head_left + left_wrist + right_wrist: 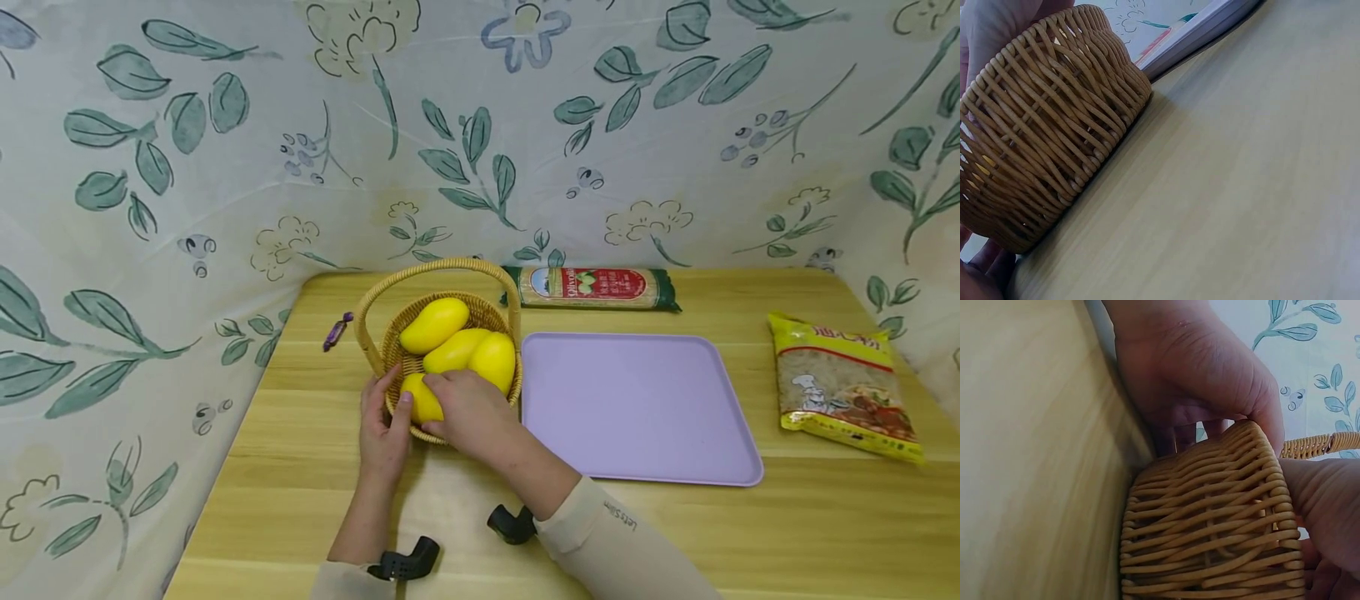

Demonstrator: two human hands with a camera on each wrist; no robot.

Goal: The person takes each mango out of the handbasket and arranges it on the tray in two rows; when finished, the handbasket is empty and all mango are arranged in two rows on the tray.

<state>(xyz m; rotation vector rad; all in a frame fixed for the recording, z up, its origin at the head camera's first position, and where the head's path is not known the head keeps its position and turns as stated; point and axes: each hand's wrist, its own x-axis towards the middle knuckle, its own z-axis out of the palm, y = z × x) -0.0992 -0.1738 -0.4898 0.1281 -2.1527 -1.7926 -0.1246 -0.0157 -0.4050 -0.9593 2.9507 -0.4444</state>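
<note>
Front mango (422, 400) is lying inside the basket (484, 312), at its near side.
My right hand (476, 412) is clasping it, while my left hand (385, 435) is gripping the basket; probably I am securing the hold, and next move is calling for steady fingers.

The mangoes (435, 325) are yellow, the basket (1054, 119) tan

Soft, even light fills the head view, paling the desk (457, 500) toward its near edge; shadows are faint, and small print on the yellow packet (843, 387) by the right edge blurs. The left wrist view looks washed out, with dark shadow under the basket (1054, 119). The right wrist view is dimmer, the left hand (1204, 375) shading the desk.
</note>
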